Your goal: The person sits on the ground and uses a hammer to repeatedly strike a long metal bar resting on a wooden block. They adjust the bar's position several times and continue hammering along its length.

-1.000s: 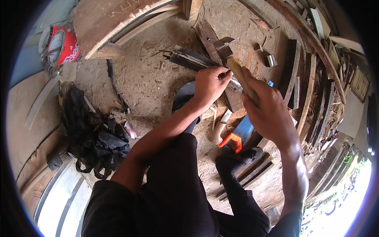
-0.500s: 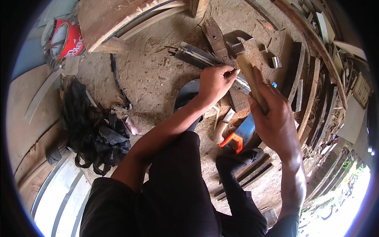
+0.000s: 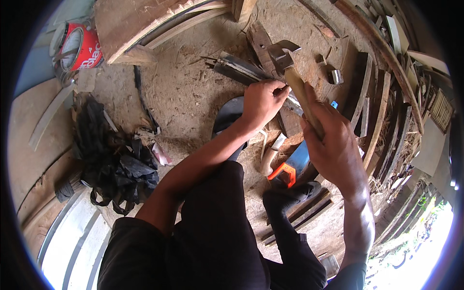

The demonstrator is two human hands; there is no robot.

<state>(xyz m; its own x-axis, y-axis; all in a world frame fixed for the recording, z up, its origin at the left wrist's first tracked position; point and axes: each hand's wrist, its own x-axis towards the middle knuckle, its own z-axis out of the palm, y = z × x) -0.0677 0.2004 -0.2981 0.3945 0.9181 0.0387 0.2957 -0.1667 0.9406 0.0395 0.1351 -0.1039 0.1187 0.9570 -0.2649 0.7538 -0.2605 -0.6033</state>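
My right hand [image 3: 336,140] is closed around the wooden handle of a claw hammer [image 3: 303,92]. The hammer's metal head points away from me, just beyond my left fingertips. My left hand [image 3: 261,102] pinches thumb and finger together over a dark wooden strip [image 3: 240,68]; whatever is between them is too small to make out. That strip lies across a brown board [image 3: 261,44] on the ground. Nearer to me rest a handsaw [image 3: 298,162] with a blue blade and orange handle, and a wooden-handled tool [image 3: 268,162] with a pale blade.
Long wooden strips [image 3: 384,106] pile up along the right side. A silver cylinder [image 3: 336,76] sits on the ground beyond my right hand. On the left are crumpled black plastic [image 3: 121,164] and a red can [image 3: 89,48]. A large wooden panel [image 3: 140,24] stands at the far left.
The hammer's head has shifted a little to the left, its handle tilting with it. My left hand keeps nearly the same place and pinch.
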